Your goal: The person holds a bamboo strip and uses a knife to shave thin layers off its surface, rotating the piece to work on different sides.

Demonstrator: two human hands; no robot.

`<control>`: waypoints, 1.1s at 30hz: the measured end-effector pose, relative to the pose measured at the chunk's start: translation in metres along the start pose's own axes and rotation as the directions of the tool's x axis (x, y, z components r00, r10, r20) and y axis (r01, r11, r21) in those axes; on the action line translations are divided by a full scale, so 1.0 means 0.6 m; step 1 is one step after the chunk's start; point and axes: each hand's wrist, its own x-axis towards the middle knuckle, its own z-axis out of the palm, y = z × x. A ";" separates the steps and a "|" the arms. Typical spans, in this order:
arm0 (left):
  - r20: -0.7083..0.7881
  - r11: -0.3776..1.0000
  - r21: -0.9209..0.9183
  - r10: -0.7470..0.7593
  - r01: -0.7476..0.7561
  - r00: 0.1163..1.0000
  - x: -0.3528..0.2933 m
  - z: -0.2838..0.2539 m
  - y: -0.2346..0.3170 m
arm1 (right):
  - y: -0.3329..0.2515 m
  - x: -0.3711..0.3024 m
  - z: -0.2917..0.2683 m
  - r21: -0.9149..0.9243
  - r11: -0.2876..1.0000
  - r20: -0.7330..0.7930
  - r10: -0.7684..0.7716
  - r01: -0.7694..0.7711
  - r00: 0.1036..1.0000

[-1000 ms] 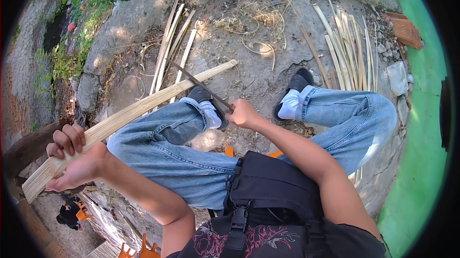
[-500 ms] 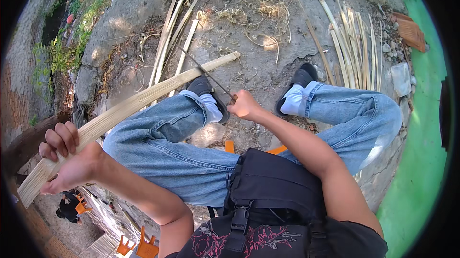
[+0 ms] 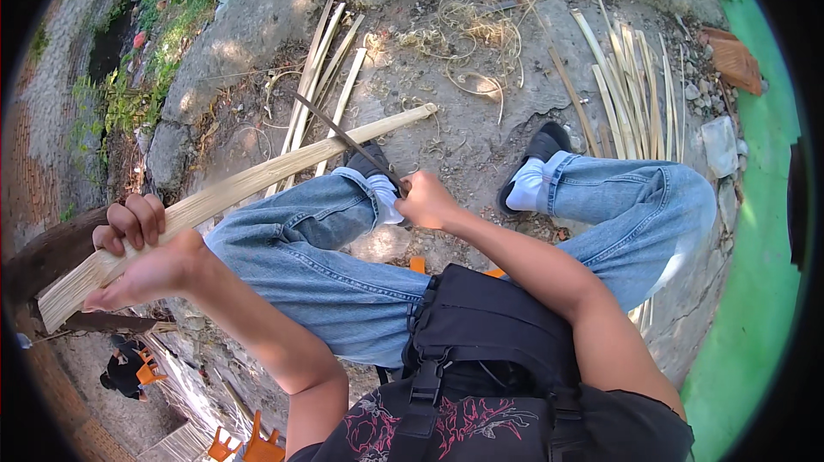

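A long, pale bamboo strip (image 3: 275,168) runs slantwise from the lower left to beyond my left foot. My left hand (image 3: 148,249) is closed around it close to its near end, fingers on the far side and thumb along the near edge. In my right hand (image 3: 429,202), between my knees, is a long narrow knife (image 3: 348,137); the fist hides its handle. The dark blade points away to the left and crosses the strip near its far end. Whether its edge is cutting into the strip, I cannot tell.
Several split strips (image 3: 319,67) lie beyond my left shoe, and another bundle (image 3: 631,93) beyond the right. Curly shavings (image 3: 463,33) litter the ground between. A green wall (image 3: 755,230) borders the right side. A person (image 3: 124,369) sits on an orange chair at the lower left.
My left hand and the strip have shifted a little to the right, the hand also slightly farther away. The knife has moved slightly left and nearer, its blade at a flatter angle.
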 end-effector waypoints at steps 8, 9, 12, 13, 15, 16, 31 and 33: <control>0.039 0.998 0.057 -0.013 0.010 0.999 -0.004 0.011 0.008 | 0.078 0.023 -0.005 -0.065 0.957 -0.010 0.284 -0.284 0.959; 0.044 0.999 0.044 0.003 -0.005 0.999 0.003 0.010 0.007 | 0.045 0.027 -0.007 -0.038 0.992 0.051 0.125 -0.123 0.991; 0.041 0.999 0.042 -0.016 0.014 0.999 0.000 0.007 0.004 | 0.076 0.028 -0.014 0.063 0.998 -0.007 0.018 -0.017 1.000; 0.031 0.998 0.059 -0.009 0.007 0.999 -0.001 0.008 0.005 | 0.089 0.032 -0.012 0.065 0.998 -0.009 0.024 -0.023 1.000; 0.030 0.999 0.048 -0.023 0.021 0.999 0.006 0.005 -0.010 | 0.125 0.049 -0.015 -0.089 0.979 -0.003 0.184 -0.184 0.983; 0.026 0.998 0.044 -0.036 0.035 0.999 0.005 0.003 -0.016 | 0.138 0.053 -0.008 -0.070 0.977 -0.049 0.197 -0.200 0.979; 0.026 0.996 0.078 0.029 -0.031 0.999 0.001 0.008 0.009 | 0.044 0.020 0.000 -0.026 0.994 -0.066 0.108 -0.110 0.992; 0.077 1.000 -0.011 -0.007 0.008 0.997 0.008 -0.005 -0.003 | 0.062 0.029 -0.025 -0.045 0.985 -0.030 0.163 -0.164 0.986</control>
